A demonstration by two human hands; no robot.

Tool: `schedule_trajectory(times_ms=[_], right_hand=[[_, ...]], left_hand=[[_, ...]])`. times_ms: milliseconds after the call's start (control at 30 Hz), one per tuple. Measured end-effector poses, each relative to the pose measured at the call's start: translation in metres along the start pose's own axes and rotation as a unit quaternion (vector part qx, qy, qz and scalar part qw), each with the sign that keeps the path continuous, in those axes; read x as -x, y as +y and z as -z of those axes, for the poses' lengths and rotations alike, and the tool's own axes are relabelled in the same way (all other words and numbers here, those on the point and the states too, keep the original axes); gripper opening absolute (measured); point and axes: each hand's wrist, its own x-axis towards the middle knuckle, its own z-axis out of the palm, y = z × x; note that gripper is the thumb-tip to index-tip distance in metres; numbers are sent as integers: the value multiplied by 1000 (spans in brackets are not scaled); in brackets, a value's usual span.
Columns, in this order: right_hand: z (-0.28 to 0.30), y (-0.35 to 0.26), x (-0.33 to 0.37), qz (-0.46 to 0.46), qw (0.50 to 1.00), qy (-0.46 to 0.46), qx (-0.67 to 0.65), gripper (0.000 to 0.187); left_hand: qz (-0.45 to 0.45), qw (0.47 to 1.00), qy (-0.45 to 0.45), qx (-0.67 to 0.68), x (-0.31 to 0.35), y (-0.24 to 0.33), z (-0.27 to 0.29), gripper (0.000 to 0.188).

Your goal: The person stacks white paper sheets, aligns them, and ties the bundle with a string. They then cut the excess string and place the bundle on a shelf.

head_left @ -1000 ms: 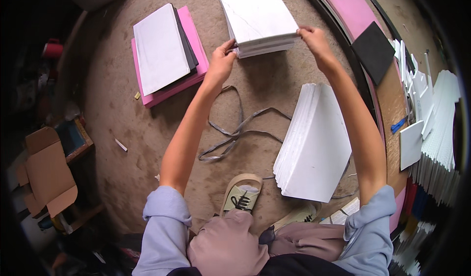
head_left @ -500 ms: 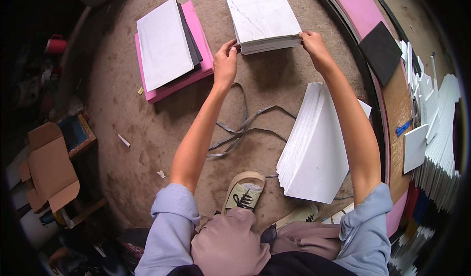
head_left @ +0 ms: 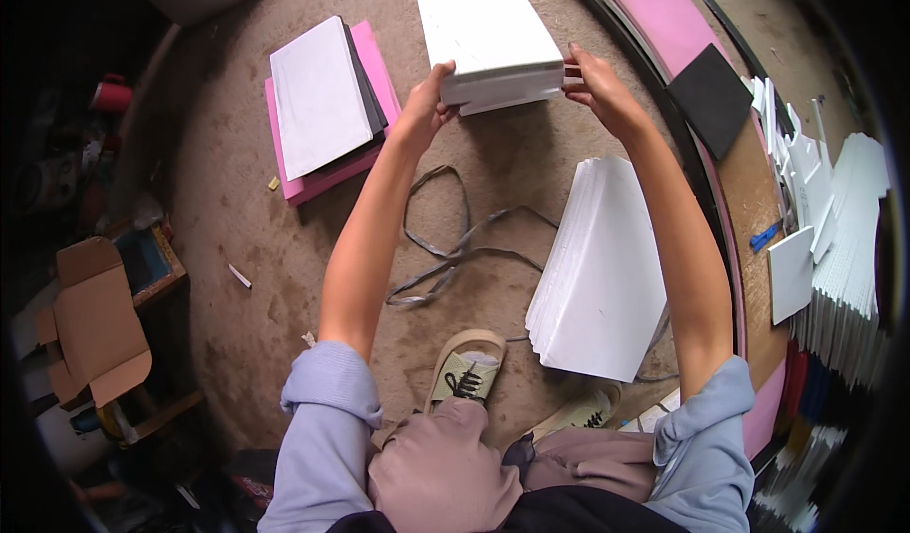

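A thick stack of white sheets (head_left: 488,21) lies on the floor at the top middle, its near edge toward me. At its near left corner, my left hand (head_left: 428,104) grips it, thumb along the upper edge and fingers curled at the side. My right hand (head_left: 594,82) is at the near right corner, fingers apart and fingertips against or just beside the stack's side. Closer to me on the right, a fanned pile of white sheets (head_left: 602,277) lies partly behind my right forearm.
At left, a white sheet (head_left: 322,97) and dark sheets lie on pink boards (head_left: 379,68). A grey strap (head_left: 464,239) loops across the floor (head_left: 256,324). A cardboard box (head_left: 100,320) stands lower left. Along the right are a black panel (head_left: 711,101) and white offcuts (head_left: 848,248).
My right hand's fingers have spread at the stack's corner, and my left thumb now rests on its upper edge. The stack's creased top surface now looks smooth. The whole view has shifted slightly.
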Motion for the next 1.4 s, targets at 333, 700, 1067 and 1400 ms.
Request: schedule_trajectory(times_ms=[333, 700, 1067, 1400], right_hand=[[62, -49, 103, 62, 981, 58, 173, 94], [67, -65, 264, -15, 793, 190, 579, 84], [95, -41, 270, 77, 885, 207, 409, 83], [89, -23, 299, 373, 919, 121, 36, 85]], left_hand=[[-4, 964, -263, 41, 141, -67, -49, 76], [-104, 942, -293, -128, 149, -56, -62, 84], [-160, 926, -251, -233, 162, -39, -88, 84], [-275, 868, -389, -140, 185, 12, -121, 67]])
